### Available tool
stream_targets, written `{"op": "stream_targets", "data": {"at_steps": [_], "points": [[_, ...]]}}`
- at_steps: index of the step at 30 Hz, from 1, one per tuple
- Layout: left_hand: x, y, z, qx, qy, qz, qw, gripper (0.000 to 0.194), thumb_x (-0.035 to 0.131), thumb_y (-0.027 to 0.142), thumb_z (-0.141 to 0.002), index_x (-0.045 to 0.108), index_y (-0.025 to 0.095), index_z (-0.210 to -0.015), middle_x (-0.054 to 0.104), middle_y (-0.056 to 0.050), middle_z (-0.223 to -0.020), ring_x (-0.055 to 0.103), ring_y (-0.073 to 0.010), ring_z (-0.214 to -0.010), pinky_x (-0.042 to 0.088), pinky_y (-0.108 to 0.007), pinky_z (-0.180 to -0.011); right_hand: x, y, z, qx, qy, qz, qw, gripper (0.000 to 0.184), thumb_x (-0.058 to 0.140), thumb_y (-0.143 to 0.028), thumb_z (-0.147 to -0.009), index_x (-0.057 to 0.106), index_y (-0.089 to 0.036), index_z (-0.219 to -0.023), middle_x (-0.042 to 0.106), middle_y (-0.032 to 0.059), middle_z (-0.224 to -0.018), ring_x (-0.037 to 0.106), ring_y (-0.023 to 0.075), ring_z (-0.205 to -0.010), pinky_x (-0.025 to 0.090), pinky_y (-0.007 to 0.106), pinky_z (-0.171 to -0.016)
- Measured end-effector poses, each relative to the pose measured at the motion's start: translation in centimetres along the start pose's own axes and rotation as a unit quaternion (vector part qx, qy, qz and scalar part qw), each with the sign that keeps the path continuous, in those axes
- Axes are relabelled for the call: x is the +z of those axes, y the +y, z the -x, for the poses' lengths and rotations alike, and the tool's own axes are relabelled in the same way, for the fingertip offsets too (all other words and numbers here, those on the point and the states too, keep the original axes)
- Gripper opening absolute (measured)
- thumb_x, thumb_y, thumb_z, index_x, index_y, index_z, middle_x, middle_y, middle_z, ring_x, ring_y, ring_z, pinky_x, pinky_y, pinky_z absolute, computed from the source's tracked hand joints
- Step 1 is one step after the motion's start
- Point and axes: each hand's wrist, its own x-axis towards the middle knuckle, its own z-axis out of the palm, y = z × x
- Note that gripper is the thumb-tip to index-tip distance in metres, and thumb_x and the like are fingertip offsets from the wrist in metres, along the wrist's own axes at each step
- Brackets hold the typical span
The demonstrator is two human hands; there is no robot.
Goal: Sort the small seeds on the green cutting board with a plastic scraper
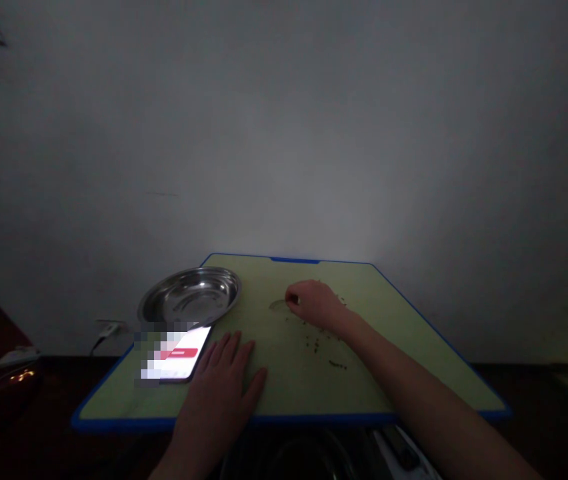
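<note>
My left hand (224,383) lies flat on the pale green table (289,390), fingers spread, close beside a lit phone (184,355). Over the middle of the table is my right hand (315,303), its fingers curled and pressed together. What they hold, if anything, is hidden. Small dark grains (316,346) lie scattered under and in front of this hand, with a short row of them (337,365) nearer to me. A faint curved mark (278,305) shows on the tabletop just left of the right fingertips.
A shiny steel basin (191,297) stands at the table's left side, behind the phone. The table has a blue rim (439,327) and stands against a grey wall (284,133). A charger with a cable (107,331) is at the wall on the left.
</note>
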Motion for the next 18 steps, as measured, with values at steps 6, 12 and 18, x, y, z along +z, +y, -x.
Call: {"op": "stream_targets", "data": {"at_steps": [6, 12, 18], "points": [[0.0, 0.0, 0.1, 0.0, -0.007, 0.0, 1.0, 0.048, 0.045, 0.043, -0.086, 0.061, 0.015, -0.121, 0.054, -0.018, -0.135, 0.046, -0.0353, -0.128, 0.036, -0.054, -0.104, -0.4, -0.5, 1.2, -0.024, -0.012, 0.005, 1.0, 0.014, 0.057, -0.019, -0.08, 0.07, -0.023, -0.083, 0.072, 0.0031, -0.085, 0.063, 0.0182, -0.078, 0.04, 0.027, -0.067], [0.1, -0.1, 0.1, 0.001, -0.002, -0.004, 1.0, 0.047, 0.045, 0.043, -0.086, 0.059, 0.016, -0.122, 0.054, -0.017, -0.136, 0.046, -0.0341, -0.129, 0.036, -0.055, -0.104, -1.0, -0.3, 1.7, -0.021, -0.007, 0.001, 1.0, 0.014, 0.056, -0.018, -0.081, 0.07, -0.021, -0.083, 0.072, 0.0029, -0.085, 0.063, 0.0171, -0.078, 0.04, 0.026, -0.07], [-0.2, 0.1, 0.2, 0.0, -0.011, -0.009, 1.0, 0.046, 0.045, 0.041, -0.086, 0.06, 0.016, -0.121, 0.055, -0.017, -0.135, 0.047, -0.0337, -0.128, 0.037, -0.053, -0.104, -0.6, -0.1, 2.4, -0.025, -0.007, -0.007, 1.0, 0.014, 0.057, -0.017, -0.08, 0.07, -0.021, -0.082, 0.072, 0.0015, -0.084, 0.063, 0.016, -0.078, 0.039, 0.025, -0.067]]}}
